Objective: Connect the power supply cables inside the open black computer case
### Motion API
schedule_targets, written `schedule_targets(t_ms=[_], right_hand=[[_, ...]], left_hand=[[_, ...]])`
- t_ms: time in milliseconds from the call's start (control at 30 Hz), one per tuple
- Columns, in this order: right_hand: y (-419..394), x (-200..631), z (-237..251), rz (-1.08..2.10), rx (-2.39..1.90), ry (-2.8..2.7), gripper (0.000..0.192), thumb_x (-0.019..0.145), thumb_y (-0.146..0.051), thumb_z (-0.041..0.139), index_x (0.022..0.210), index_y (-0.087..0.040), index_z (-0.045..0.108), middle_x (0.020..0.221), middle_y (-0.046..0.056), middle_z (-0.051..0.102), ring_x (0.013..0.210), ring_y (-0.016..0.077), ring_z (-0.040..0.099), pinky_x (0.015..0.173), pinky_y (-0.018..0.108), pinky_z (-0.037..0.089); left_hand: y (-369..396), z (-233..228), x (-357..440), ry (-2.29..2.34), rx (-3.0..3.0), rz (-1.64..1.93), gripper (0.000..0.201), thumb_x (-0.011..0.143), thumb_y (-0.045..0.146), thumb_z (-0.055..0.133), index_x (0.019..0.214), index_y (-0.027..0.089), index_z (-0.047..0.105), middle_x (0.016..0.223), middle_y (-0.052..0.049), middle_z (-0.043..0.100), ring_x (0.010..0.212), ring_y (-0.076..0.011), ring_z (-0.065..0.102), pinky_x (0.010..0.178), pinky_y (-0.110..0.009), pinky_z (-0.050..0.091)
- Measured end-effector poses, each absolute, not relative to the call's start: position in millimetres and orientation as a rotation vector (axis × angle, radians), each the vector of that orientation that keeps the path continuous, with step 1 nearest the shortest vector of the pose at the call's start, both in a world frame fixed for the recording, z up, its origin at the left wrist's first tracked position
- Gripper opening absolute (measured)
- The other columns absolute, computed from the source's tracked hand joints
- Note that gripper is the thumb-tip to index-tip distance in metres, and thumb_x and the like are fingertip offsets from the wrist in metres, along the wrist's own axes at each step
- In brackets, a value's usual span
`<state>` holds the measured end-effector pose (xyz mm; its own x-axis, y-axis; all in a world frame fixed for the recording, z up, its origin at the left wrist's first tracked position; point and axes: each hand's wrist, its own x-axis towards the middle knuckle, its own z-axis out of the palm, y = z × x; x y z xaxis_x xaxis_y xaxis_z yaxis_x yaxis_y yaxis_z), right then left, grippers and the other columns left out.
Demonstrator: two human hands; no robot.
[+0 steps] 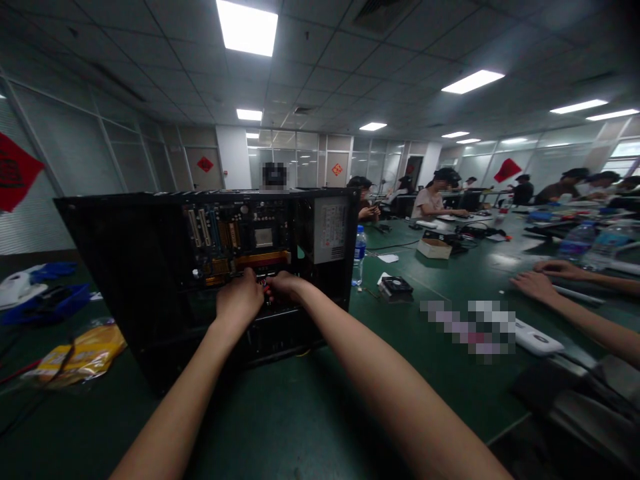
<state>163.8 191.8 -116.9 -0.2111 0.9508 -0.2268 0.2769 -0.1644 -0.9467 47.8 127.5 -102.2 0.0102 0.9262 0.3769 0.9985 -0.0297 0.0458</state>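
Note:
An open black computer case (150, 267) stands on the green table (300, 413) in front of me, its side panel off. Inside it I see the motherboard (240, 243) and the power supply (330, 230) at the right. My left hand (239, 300) and my right hand (284, 287) reach into the case together at the lower edge of the motherboard, knuckles toward me. Both are curled around small cables or connectors with red tips between them. What exactly each hand grips is hidden by the fingers.
A water bottle (359, 255) stands right of the case, a small fan (396, 287) beyond it. Yellow packaging (83, 357) and blue items (47, 300) lie at left. Another person's hands (537, 280) rest on the table at right. Several people sit at the far tables.

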Motion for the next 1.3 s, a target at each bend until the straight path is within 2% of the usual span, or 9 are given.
schedule_targets(t_ms=[133, 200, 300, 400, 633, 867, 1300], right_hand=[[186.9, 183.9, -118.2, 1.056, -1.446, -1.685, 0.046, 0.093, -0.033, 0.057, 0.051, -0.017, 0.052, 0.05, 0.001, 0.051, 0.059, 0.0149, 0.054, 0.061, 0.024, 0.035], [183.3, 191.4, -119.0, 0.933, -1.405, -1.782, 0.047, 0.094, -0.038, 0.056, 0.052, -0.016, 0.056, 0.051, 0.001, 0.052, 0.061, 0.0145, 0.053, 0.061, 0.024, 0.032], [177.2, 195.1, -118.9, 0.712, -1.192, -2.041, 0.046, 0.098, -0.037, 0.048, 0.061, -0.014, 0.064, 0.054, -0.001, 0.055, 0.057, 0.0116, 0.051, 0.056, 0.023, 0.029], [171.4, 194.5, -117.4, 0.527, -0.996, -2.209, 0.041, 0.097, -0.032, 0.048, 0.065, -0.013, 0.065, 0.056, -0.002, 0.055, 0.057, 0.0098, 0.05, 0.054, 0.022, 0.026], [166.2, 196.0, -116.7, 0.447, -0.979, -2.278, 0.039, 0.098, -0.031, 0.045, 0.07, -0.014, 0.067, 0.063, 0.002, 0.063, 0.062, 0.0126, 0.055, 0.056, 0.022, 0.029], [165.1, 193.8, -117.1, 0.417, -0.963, -2.323, 0.037, 0.099, -0.03, 0.045, 0.076, -0.015, 0.07, 0.08, 0.007, 0.073, 0.073, 0.0166, 0.062, 0.063, 0.023, 0.035], [162.9, 193.4, -113.2, 0.346, -0.918, -2.278, 0.037, 0.098, -0.028, 0.045, 0.076, -0.014, 0.071, 0.075, 0.006, 0.072, 0.069, 0.0154, 0.062, 0.061, 0.023, 0.034]], left_hand=[[123.5, -101.9, 50.4, -1.929, -2.006, -0.435, 0.029, 0.091, 0.029, 0.035, 0.104, 0.014, 0.056, 0.086, -0.015, 0.071, 0.081, -0.0318, 0.071, 0.064, -0.036, 0.051], [121.4, -102.0, 52.2, -1.88, -1.964, -0.42, 0.032, 0.092, 0.031, 0.033, 0.104, 0.013, 0.057, 0.082, -0.015, 0.07, 0.078, -0.0334, 0.071, 0.063, -0.038, 0.051], [120.0, -102.2, 53.6, -1.847, -1.936, -0.385, 0.035, 0.093, 0.034, 0.032, 0.102, 0.014, 0.06, 0.079, -0.016, 0.07, 0.075, -0.0348, 0.07, 0.062, -0.04, 0.051], [121.4, -102.5, 52.1, -1.86, -2.001, -0.339, 0.034, 0.091, 0.032, 0.035, 0.099, 0.014, 0.063, 0.084, -0.016, 0.071, 0.078, -0.035, 0.071, 0.063, -0.04, 0.052], [129.7, -103.4, 47.1, -1.856, -2.149, -0.345, 0.033, 0.09, 0.028, 0.037, 0.094, 0.016, 0.068, 0.088, -0.016, 0.072, 0.083, -0.0329, 0.07, 0.067, -0.039, 0.051], [135.2, -105.8, 45.0, -1.896, -2.267, -0.429, 0.028, 0.088, 0.022, 0.044, 0.089, 0.016, 0.071, 0.093, -0.016, 0.074, 0.087, -0.0281, 0.07, 0.071, -0.033, 0.048], [139.2, -105.6, 41.1, -1.748, -2.418, -0.647, 0.026, 0.085, 0.011, 0.044, 0.086, 0.014, 0.069, 0.089, -0.012, 0.075, 0.085, -0.0234, 0.069, 0.073, -0.029, 0.045]])
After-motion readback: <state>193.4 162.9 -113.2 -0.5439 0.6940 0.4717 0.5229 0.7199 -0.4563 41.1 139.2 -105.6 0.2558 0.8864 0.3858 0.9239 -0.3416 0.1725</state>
